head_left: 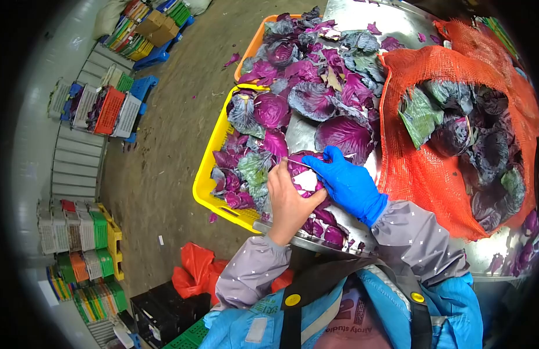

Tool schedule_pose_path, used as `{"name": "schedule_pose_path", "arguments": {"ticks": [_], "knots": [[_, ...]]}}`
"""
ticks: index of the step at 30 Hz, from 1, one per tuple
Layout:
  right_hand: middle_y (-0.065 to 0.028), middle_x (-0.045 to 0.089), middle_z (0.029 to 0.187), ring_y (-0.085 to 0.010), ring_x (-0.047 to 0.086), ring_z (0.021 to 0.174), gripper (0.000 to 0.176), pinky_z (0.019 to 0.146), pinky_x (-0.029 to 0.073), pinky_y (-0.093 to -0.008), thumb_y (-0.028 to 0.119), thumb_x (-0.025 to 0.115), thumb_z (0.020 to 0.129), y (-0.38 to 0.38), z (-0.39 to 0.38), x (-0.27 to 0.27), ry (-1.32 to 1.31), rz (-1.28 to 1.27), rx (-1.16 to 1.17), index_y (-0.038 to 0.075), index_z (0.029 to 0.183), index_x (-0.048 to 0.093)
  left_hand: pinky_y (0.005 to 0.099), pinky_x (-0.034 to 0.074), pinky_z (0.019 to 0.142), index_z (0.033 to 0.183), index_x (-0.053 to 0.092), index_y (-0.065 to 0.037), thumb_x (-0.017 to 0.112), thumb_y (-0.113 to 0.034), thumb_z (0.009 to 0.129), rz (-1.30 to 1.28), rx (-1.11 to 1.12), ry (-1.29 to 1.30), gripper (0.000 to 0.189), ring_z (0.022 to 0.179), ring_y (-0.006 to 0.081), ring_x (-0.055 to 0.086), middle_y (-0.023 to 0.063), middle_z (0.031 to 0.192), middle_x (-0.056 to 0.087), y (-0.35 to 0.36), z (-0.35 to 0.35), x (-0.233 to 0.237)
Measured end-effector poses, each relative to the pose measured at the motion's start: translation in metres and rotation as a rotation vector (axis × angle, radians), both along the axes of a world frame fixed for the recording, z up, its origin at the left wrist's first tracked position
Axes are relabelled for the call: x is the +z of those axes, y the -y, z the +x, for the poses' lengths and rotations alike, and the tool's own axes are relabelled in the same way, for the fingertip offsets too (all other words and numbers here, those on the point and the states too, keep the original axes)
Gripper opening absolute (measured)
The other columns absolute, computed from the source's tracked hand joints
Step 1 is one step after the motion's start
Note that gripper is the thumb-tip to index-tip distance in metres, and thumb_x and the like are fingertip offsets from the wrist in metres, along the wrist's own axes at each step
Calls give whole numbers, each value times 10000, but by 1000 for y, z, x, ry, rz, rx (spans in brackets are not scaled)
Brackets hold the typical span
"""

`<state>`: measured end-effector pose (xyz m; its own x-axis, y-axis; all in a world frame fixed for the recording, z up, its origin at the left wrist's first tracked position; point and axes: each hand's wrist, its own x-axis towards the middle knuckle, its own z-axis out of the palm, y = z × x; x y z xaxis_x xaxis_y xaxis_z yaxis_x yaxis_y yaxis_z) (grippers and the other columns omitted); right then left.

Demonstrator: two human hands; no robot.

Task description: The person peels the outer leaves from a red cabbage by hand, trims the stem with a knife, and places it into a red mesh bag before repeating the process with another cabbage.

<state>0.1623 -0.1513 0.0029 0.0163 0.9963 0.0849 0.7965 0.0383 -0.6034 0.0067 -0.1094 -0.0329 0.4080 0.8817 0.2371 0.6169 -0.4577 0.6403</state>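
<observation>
My left hand (288, 200), bare, is curled round the side of a red cabbage (305, 179) that shows a pale cut patch. On its other side my right hand (346, 181), in a blue glove, has its fingers closed at the top of the cabbage, on what looks like a thin blade, mostly hidden by the fingers. Loose purple leaves (346, 136) lie just beyond the hands on the metal table (301, 135). At the left, a yellow crate (206, 195) holds leaf scraps and reaches up to the table's edge.
An orange mesh sack (421, 180) of dark cabbages lies open at the right. Behind the yellow crate stands an orange crate (255, 49) with more leaves. Red plastic bags (197, 270) and a black box (165, 308) are low at the left. Stacked crates (109, 110) line the wall.
</observation>
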Motion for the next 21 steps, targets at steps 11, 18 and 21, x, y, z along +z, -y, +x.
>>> {"name": "schedule_pose_path", "arguments": {"ticks": [11,18,21], "knots": [[-167,652,1000,-367,628,909,501,769,505,-427,420,682,794,-51,33,-50,-138,-43,-128,119,1189,614,470,331,1017,1362,310,41,839,-286,581,59,-115,40,999,1200,387,381,221,1266,363,16,-12,-2],[-181,655,980,-344,637,894,449,786,501,-396,357,708,792,-60,41,-53,-239,-248,-188,54,1113,627,461,307,1048,1401,273,-31,837,-248,563,-52,-131,203,1033,1230,361,362,197,1303,340,16,-41,-19],[-204,616,1111,-352,613,1004,571,872,481,-405,396,689,808,-36,22,-38,-480,56,-182,58,1242,537,433,313,1045,1385,262,-12,823,-199,607,-231,-2,333,978,1228,333,375,189,1298,341,16,-58,-35]]}}
